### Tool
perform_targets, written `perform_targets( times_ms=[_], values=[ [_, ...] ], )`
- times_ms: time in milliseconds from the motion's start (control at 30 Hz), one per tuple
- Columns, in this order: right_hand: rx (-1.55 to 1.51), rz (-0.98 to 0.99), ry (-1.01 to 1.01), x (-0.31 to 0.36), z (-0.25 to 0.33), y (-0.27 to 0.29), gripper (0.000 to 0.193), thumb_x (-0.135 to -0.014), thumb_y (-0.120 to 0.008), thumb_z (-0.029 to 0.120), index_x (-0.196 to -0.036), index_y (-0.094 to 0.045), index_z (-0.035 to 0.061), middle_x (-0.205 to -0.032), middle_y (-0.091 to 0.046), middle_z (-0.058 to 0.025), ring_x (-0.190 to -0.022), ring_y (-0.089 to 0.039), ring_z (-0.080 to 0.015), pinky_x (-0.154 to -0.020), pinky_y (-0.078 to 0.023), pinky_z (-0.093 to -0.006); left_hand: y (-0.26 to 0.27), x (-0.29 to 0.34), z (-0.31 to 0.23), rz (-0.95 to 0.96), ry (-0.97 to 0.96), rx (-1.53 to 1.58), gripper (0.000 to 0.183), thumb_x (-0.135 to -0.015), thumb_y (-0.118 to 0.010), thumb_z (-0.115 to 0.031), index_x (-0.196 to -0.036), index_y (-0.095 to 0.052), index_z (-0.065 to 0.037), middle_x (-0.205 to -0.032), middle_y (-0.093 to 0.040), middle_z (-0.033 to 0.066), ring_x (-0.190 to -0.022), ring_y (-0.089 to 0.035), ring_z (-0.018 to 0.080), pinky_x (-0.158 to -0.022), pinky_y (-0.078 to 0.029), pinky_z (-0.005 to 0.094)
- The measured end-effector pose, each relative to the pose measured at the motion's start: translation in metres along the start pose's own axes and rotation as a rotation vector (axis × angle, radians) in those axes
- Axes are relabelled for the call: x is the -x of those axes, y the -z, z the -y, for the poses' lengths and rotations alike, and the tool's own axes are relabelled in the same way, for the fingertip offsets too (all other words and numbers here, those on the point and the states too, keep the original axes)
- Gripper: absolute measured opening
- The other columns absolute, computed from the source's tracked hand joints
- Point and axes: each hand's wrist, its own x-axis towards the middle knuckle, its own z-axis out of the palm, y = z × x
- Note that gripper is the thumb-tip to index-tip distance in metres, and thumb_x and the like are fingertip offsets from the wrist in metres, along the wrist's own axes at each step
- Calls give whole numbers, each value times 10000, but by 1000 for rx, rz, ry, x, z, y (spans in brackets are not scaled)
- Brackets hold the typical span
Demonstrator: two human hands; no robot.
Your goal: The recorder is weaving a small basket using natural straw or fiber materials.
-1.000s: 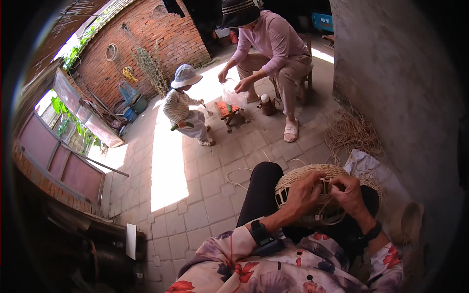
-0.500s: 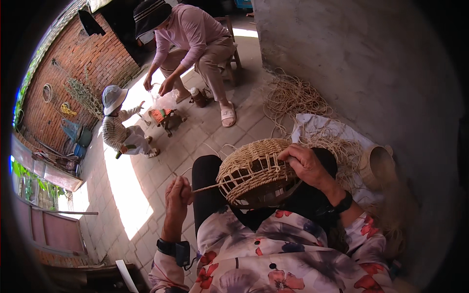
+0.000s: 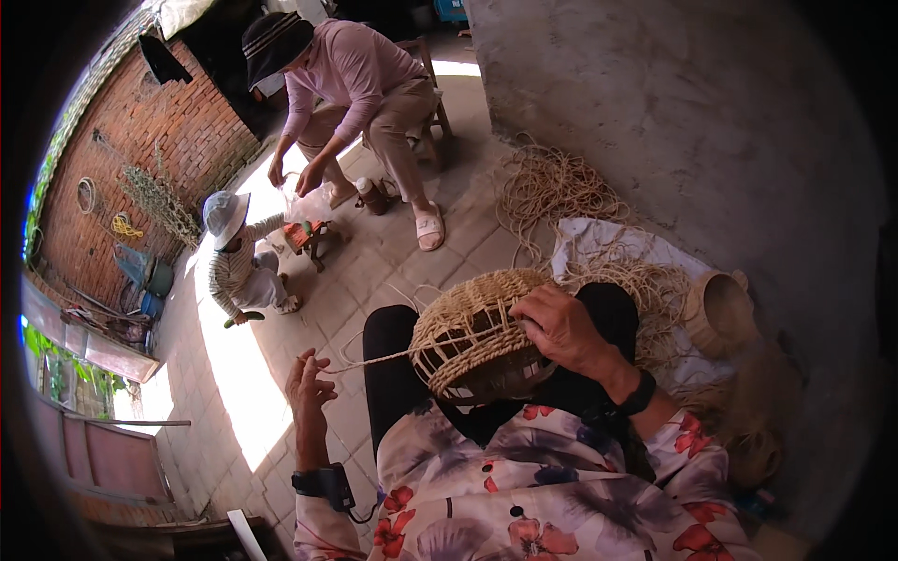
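A woven straw basket (image 3: 472, 297) rests tilted on my lap between my dark-trousered knees, with an open gap in its weave. My right hand (image 3: 561, 327) is closed on the basket at its right side. From its left side a twisted straw cord (image 3: 383, 357) runs out to my left hand (image 3: 307, 391), raised beside my left knee. The cord passes into the fingers of that hand, which are bent and partly apart. A loose loop of cord curls beyond the left knee.
Coiled straw cord (image 3: 566, 192) lies by the grey wall, more on a white sheet (image 3: 575, 245). A round woven basket (image 3: 722, 313) stands at the right. Ahead, a seated person in pink (image 3: 360, 75) and a person in a pale hat (image 3: 234, 266) are at a small orange-topped stool (image 3: 304, 236).
My left hand has moved left and its fingers have loosened around the cord. My right hand has shifted slightly left with the basket. The person in the pale hat has moved an arm.
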Motion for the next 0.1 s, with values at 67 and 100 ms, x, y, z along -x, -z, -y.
perform_targets(
  times_ms=[67, 100],
  values=[
    [-20, -32, -26, 1, -1, -4, 213, -758, -639, -20, -960, -619, 45, -886, -609, -112, -882, -604, -296, -763, -494, -393, -5, 2, -11, -245, -484, -473, 386, -944, -616, -338, -1255, -553, -117, -1052, -576, 89, -645, -526, 119, -570, -471, 256],
    [-66, -1, -84, 0, 0, -2, 204, -765, -648, -2, -961, -616, 48, -899, -611, -115, -886, -605, -287, -784, -495, -399, -7, 6, -17, -373, -723, -708, 468, -912, -668, -340, -1325, -540, -161, -1201, -578, 128, -707, -578, 158, -635, -522, 279]
  ],
)
